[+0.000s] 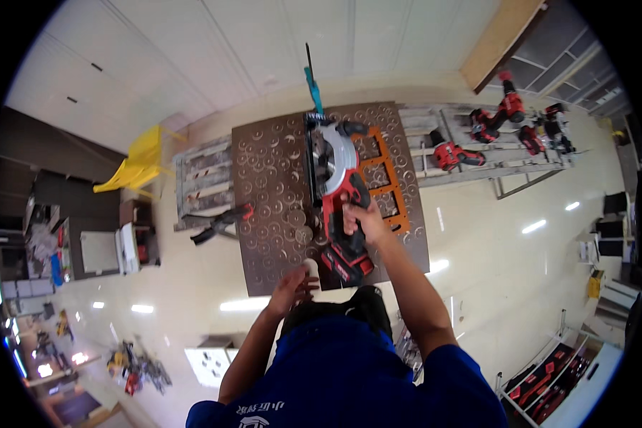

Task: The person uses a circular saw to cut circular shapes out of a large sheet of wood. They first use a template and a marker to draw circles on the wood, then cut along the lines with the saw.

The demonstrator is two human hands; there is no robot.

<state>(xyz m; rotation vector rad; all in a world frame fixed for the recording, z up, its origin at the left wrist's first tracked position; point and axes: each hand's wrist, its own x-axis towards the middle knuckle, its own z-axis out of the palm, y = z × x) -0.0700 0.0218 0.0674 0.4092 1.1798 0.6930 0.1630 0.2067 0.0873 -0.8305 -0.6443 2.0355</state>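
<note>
My right hand (364, 220) is closed around the rear handle of a red, black and silver cordless circular saw (342, 160). The saw rests on a dark brown board (264, 260) covered in round cut marks, its battery toward me. My left hand (291, 291) is at the board's near edge, fingers curled, with a pale rounded disc (311, 267) at the fingertips. Right of the saw lies an orange rectangular frame (398, 196) with several openings, partly hidden by the saw. A teal-handled clamp (313, 91) stands at the board's far edge.
A black clamp with red tips (221, 222) grips or rests at the board's left edge. Red power tools (455, 155) lie on the slatted bench (435, 167) to the right. Beyond the left end stands a yellow chair (139, 162). A white wall (250, 43) rises behind.
</note>
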